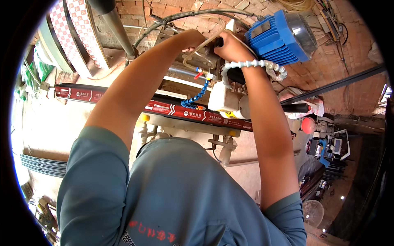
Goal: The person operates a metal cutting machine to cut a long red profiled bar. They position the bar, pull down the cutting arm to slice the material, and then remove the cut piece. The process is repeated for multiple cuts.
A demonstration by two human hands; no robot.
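Observation:
Both my arms reach over a machine with a blue finned motor (276,37). My left hand (193,39) is at the machine's far side, its fingers curled and partly hidden; what they hold does not show. Just to the right, my right hand (234,47) bends its fingers and thumb around a dark part that I cannot make out. A clear hose (206,42) runs between the two hands. Below them are a red-handled valve (199,75), a blue segmented coolant hose (198,97) and a white segmented hose (250,64) that passes over my right wrist.
A long red-wrapped profile (184,113) lies across the machine in front of me. Rolls of checked strip (84,37) stand at the far left, near a grey post (117,30). A black bar (334,85) slants in from the right. A fan (314,213) stands lower right.

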